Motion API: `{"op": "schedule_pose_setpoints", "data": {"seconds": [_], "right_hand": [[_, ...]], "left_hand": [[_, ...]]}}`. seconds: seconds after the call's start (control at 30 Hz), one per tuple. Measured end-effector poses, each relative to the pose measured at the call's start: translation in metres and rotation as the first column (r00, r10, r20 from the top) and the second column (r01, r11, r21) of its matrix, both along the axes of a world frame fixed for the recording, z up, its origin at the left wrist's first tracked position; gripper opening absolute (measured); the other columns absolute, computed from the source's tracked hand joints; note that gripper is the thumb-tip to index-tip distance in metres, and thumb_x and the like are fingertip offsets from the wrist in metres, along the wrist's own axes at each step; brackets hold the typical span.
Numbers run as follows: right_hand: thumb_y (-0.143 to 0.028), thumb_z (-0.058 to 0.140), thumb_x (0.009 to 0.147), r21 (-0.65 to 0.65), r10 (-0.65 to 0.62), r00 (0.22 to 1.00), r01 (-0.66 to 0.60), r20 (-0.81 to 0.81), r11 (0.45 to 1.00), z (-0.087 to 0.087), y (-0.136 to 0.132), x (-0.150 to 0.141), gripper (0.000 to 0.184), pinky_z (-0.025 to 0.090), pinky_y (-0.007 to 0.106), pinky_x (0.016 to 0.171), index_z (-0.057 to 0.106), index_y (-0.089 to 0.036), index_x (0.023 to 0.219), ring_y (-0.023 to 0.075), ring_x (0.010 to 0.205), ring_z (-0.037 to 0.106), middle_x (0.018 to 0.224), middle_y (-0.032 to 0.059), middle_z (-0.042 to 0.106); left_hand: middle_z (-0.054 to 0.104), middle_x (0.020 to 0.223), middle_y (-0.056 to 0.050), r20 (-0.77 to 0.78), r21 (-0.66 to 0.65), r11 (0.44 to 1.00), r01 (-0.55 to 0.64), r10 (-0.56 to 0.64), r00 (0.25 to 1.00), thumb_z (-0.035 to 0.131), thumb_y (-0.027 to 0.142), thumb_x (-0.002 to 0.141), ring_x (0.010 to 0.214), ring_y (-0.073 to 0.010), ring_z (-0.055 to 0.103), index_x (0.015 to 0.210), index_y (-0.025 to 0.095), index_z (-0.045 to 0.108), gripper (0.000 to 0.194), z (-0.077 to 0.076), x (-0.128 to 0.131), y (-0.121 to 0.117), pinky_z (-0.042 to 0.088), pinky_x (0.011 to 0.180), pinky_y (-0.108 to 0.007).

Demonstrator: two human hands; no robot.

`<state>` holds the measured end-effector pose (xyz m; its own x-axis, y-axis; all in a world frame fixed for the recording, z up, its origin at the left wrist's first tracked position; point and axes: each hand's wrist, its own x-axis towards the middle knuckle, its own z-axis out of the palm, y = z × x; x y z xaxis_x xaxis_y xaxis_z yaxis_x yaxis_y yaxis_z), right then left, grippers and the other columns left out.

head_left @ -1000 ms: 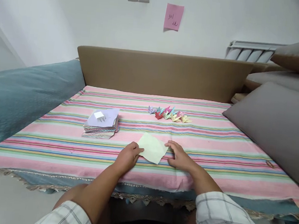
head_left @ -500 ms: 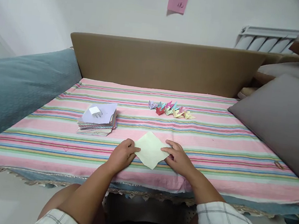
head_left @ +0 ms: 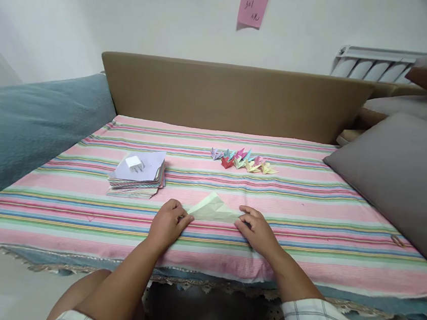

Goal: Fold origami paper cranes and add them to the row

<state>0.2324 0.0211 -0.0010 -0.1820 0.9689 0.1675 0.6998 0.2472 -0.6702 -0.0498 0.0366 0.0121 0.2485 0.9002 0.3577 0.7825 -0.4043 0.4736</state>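
Note:
Between my hands is a pale green sheet of origami paper (head_left: pixel 213 210), bent into a triangle with its peak pointing away from me. My left hand (head_left: pixel 169 224) pinches the left corner between thumb and fingers. At the opposite corner, my right hand (head_left: pixel 256 230) grips the paper the same way, its index finger stretched above. Beyond the sheet, several small folded paper cranes (head_left: pixel 240 160) in purple, blue, red, green, pink and yellow stand in a cluster.
A stack of coloured paper (head_left: pixel 137 177) lies to the left, topped by a white plug adapter (head_left: pixel 134 163). Striped cloth (head_left: pixel 304 241) covers the seat. Grey cushions (head_left: pixel 399 169) border the right side, a blue cushion (head_left: pixel 46 117) the left. A brown backrest (head_left: pixel 227 98) closes off the back.
The green paper went from an open diamond to a triangle, its near corner folded away from me. Both hands still hold the side corners. The view has tilted up slightly.

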Motion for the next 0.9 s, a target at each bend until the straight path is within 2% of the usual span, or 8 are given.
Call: {"op": "schedule_pose_setpoints", "data": {"seconds": [0.2, 0.37, 0.63, 0.9], "right_hand": [[-0.039, 0.046, 0.085, 0.017, -0.053, 0.999, 0.053, 0.002, 0.998, -0.002, 0.000, -0.001, 0.030, 0.036, 0.041, 0.097, 0.062, -0.020, 0.069, 0.0253, 0.119, 0.044, 0.124, 0.0108, 0.054], [-0.038, 0.048, 0.083, 0.027, -0.140, 0.990, 0.140, 0.020, 0.990, -0.004, 0.000, -0.005, 0.027, 0.037, 0.043, 0.096, 0.061, -0.020, 0.068, 0.0264, 0.119, 0.044, 0.122, 0.0110, 0.054], [-0.036, 0.048, 0.084, 0.085, -0.189, 0.981, 0.184, 0.052, 0.979, -0.010, 0.004, -0.012, 0.025, 0.037, 0.041, 0.097, 0.060, -0.020, 0.071, 0.0248, 0.116, 0.045, 0.117, 0.0119, 0.057], [-0.035, 0.047, 0.085, 0.076, -0.214, 0.969, 0.206, 0.125, 0.976, -0.005, 0.004, -0.017, 0.025, 0.037, 0.040, 0.095, 0.056, -0.020, 0.068, 0.0250, 0.115, 0.045, 0.117, 0.0117, 0.056]], "left_hand": [[0.051, 0.075, -0.002, 0.009, -0.016, 1.000, -0.008, 0.009, 1.000, 0.057, 0.037, 0.080, 0.073, -0.0154, 0.052, 0.063, 0.018, 0.059, 0.026, 0.001, 0.001, 0.000, 0.042, 0.067, -0.029], [0.050, 0.074, -0.001, 0.002, 0.017, 0.999, -0.027, 0.027, 1.000, 0.056, 0.036, 0.080, 0.072, -0.0154, 0.051, 0.062, 0.018, 0.057, 0.026, 0.000, 0.001, 0.000, 0.041, 0.066, -0.028], [0.049, 0.074, -0.002, -0.011, 0.068, 0.996, -0.066, 0.067, 0.998, 0.056, 0.034, 0.080, 0.073, -0.0159, 0.051, 0.060, 0.018, 0.055, 0.025, 0.001, 0.001, -0.002, 0.040, 0.067, -0.029], [0.049, 0.075, -0.002, -0.088, 0.082, 0.993, -0.088, 0.095, 0.992, 0.057, 0.032, 0.078, 0.070, -0.0158, 0.051, 0.060, 0.019, 0.052, 0.023, -0.001, 0.003, -0.002, 0.041, 0.063, -0.029]]}}
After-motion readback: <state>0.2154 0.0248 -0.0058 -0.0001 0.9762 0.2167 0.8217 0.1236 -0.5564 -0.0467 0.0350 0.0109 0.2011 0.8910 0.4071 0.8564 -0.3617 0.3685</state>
